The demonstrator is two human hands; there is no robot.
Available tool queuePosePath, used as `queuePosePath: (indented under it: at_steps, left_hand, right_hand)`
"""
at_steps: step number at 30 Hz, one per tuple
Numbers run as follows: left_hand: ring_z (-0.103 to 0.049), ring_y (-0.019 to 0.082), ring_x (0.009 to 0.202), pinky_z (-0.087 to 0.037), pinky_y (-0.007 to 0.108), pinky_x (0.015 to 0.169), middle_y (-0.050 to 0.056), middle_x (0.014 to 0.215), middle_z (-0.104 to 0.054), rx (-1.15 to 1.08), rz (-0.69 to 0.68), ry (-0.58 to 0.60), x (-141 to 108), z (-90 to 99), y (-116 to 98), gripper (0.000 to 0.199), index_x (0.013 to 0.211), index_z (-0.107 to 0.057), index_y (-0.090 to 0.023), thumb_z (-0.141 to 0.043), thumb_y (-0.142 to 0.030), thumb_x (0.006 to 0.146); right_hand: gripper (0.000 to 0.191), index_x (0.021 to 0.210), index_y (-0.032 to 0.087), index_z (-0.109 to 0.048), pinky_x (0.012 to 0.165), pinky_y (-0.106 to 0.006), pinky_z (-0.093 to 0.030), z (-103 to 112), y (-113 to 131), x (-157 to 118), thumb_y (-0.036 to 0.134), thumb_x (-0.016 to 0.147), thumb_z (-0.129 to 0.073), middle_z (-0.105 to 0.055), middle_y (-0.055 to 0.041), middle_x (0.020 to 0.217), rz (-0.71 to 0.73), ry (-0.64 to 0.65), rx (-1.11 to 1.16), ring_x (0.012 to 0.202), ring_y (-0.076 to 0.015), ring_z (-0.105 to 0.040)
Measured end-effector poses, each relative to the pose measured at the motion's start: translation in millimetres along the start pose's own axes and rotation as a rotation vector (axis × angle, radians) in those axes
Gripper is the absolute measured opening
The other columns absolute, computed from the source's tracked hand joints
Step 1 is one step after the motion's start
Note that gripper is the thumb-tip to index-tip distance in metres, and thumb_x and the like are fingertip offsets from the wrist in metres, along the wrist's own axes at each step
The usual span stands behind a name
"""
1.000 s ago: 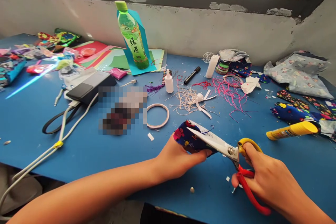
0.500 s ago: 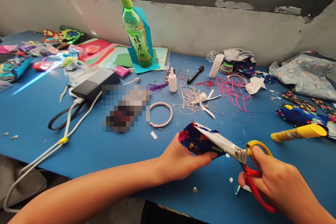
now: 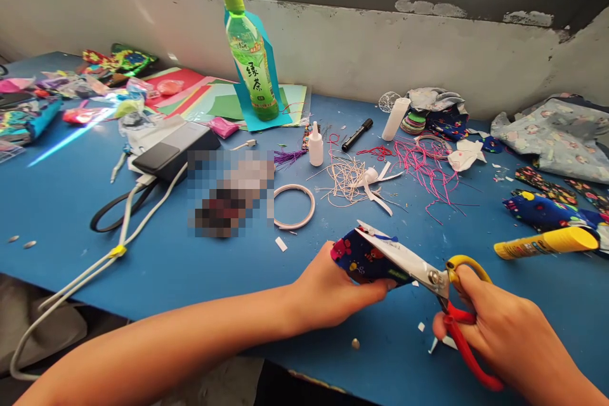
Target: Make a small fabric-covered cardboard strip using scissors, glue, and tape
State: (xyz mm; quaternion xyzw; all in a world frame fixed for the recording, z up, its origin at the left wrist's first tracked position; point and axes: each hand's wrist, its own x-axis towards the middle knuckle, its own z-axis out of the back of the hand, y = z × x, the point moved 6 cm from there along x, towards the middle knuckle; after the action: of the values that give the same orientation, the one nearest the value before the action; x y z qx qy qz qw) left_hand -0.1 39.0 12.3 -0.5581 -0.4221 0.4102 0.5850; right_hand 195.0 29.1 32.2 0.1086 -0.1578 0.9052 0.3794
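Note:
In the head view my left hand (image 3: 340, 295) grips a piece of dark blue patterned fabric (image 3: 356, 259), the thumb on the near side and the other fingers mostly hidden behind it. My right hand (image 3: 495, 317) holds a pair of scissors (image 3: 413, 266) with one yellow and one red handle loop. The scissors' blades lie along the fabric's upper edge, pointing left, with a thin blue strip beside them. Small white scraps (image 3: 421, 327) lie on the blue table below the scissors.
A yellow glue stick (image 3: 545, 243) lies right of the scissors. Beyond my hands are pale cords (image 3: 347, 181), pink cords (image 3: 423, 165), a white ring (image 3: 311, 209), a small white bottle (image 3: 315, 147) and a black marker (image 3: 356, 135). A green tea bottle (image 3: 254, 70) stands near the wall; a power bank (image 3: 176, 149) with cables sits left.
The blades have come closer together along the fabric's edge, and a thin blue strip now shows at them. Both hands keep nearly the same place; the whole view has shifted slightly.

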Motion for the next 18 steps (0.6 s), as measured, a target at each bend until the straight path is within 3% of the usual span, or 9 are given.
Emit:
queuePosePath:
  at_steps: [6,12,18]
  left_hand:
    - [-0.071,0.023,0.086,-0.058,0.031,0.077,0.008,0.093,-0.077,-0.025,0.014,0.016,0.4,-1.5,0.6,0.024,0.099,-0.075,-0.013,-0.069,-0.02,0.077]
    - [-0.07,0.023,0.087,-0.057,0.032,0.081,0.009,0.096,-0.077,0.015,0.015,0.029,-1.0,-3.8,3.7,0.025,0.101,-0.074,-0.012,-0.068,-0.02,0.078]
    - [-0.07,0.023,0.088,-0.057,0.031,0.08,0.008,0.093,-0.076,-0.02,0.012,0.04,-2.6,-6.2,3.6,0.023,0.099,-0.074,-0.013,-0.069,-0.024,0.079]
  right_hand:
    - [0.026,0.09,0.025,-0.044,0.038,-0.025,-0.036,-0.8,-1.2,-0.3,0.051,0.09,-0.048,-0.056,0.0056,0.05,-0.018,-0.006,0.053,0.037,-0.0175,-0.056]
    - [0.019,0.088,0.026,-0.038,0.035,-0.023,-0.035,4.4,9.1,10.8,0.045,0.089,-0.043,-0.05,0.0076,0.045,-0.066,-0.007,0.102,0.033,-0.0171,-0.051]
    - [0.022,0.093,0.022,-0.042,0.036,-0.023,-0.039,6.1,13.7,11.9,0.04,0.097,-0.03,-0.06,0.0034,0.049,-0.007,-0.039,0.016,0.038,-0.0174,-0.06]
